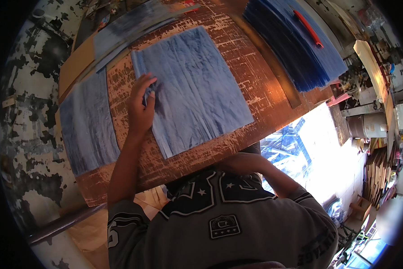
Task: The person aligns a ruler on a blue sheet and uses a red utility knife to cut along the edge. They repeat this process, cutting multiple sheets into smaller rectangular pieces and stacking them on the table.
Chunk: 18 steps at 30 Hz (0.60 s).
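— Fingers of the left hand [141,104] lie spread and flat on the left edge of the blue sheet [193,92], pressing it to the worn wooden table [259,80]; nothing is pinched.

— And the right hand?

— Down past the table's near edge, hidden by the arm, so I cannot tell its grip.

— How far along does it look?

— One sheet lies under the hand, a second sheet [88,125] to the left of it, and a thick blue stack [295,45] well off to the right with one red tool [308,28] on top. I'd judge most sheets are not yet handled.
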Available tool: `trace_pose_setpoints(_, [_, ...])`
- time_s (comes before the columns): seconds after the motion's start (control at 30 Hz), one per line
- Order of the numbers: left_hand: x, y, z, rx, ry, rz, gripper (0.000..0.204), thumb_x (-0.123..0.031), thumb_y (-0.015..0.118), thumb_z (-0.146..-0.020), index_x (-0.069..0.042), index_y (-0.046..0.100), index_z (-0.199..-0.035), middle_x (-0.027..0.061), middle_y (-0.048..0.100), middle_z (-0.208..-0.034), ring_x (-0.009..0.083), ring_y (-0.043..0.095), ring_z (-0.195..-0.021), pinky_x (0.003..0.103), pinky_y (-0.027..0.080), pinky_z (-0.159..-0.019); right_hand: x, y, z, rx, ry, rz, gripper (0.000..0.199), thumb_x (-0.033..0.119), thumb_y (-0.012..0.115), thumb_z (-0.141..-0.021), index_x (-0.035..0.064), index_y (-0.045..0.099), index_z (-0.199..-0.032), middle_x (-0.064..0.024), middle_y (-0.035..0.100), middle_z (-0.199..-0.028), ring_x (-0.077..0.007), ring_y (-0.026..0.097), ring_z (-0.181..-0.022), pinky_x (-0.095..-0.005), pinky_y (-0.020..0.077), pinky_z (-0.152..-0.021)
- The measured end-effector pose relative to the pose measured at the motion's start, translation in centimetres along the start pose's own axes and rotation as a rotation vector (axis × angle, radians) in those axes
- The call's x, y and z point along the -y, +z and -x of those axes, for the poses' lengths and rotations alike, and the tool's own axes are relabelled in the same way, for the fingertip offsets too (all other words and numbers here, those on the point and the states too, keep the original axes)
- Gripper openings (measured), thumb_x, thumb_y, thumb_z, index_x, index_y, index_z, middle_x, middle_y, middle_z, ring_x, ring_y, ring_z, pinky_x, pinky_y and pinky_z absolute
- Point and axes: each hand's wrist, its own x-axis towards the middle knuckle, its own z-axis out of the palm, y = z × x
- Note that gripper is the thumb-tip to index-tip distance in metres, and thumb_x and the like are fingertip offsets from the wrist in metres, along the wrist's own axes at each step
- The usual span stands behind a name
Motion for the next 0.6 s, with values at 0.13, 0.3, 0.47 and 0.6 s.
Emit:
trace_pose_setpoints(0.13, [0.4, -0.1, 0.3, -0.043, -0.049, -0.045, 0.043, 0.002, 0.061, -0.104, -0.007, 0.067, -0.145, 0.0192, 0.052, -0.168, 0.0386, 0.041, -0.162, 0.051, 0.033, -0.132, 8.8, -6.0, 4.8, 0.055, -0.293, -0.055, 0.037, 0.023, 0.063, -0.113, -0.0003, 0.070, -0.141, -0.0201, 0.075, -0.135, -0.0310, 0.072, -0.126, -0.0415, 0.0576, -0.103])
trace_pose_setpoints(0.3, [1.7, -0.2, 0.2, -0.086, -0.183, 0.078, 0.047, -0.001, 0.062, -0.106, -0.009, 0.062, -0.153, 0.0269, 0.038, -0.175, 0.0389, 0.033, -0.166, 0.051, 0.029, -0.134, 9.8, -11.6, 7.0, -0.616, -0.312, -0.034, 0.028, 0.021, 0.071, -0.110, 0.0025, 0.074, -0.131, -0.0133, 0.079, -0.121, -0.0217, 0.078, -0.108, -0.0361, 0.0607, -0.088])
trace_pose_setpoints(0.47, [0.7, -0.1, -0.1, -0.050, -0.226, 0.119, 0.047, -0.004, 0.062, -0.108, -0.009, 0.061, -0.154, 0.0286, 0.035, -0.176, 0.0394, 0.030, -0.167, 0.049, 0.026, -0.135, 9.0, -12.5, 6.2, -0.902, -0.193, 0.175, 0.024, 0.016, 0.081, -0.101, 0.0100, 0.077, -0.123, -0.0092, 0.070, -0.118, -0.0243, 0.072, -0.103, -0.0391, 0.0587, -0.089])
trace_pose_setpoints(0.6, [1.0, -0.2, 0.2, -0.035, -0.219, 0.100, 0.046, -0.003, 0.061, -0.108, -0.009, 0.061, -0.154, 0.0288, 0.035, -0.176, 0.0399, 0.027, -0.168, 0.049, 0.026, -0.135, 7.5, -11.2, 5.0, -0.803, -0.313, 0.330, 0.028, 0.012, 0.085, -0.093, 0.0152, 0.079, -0.120, -0.0064, 0.065, -0.120, -0.0262, 0.064, -0.117, -0.0406, 0.0550, -0.096])
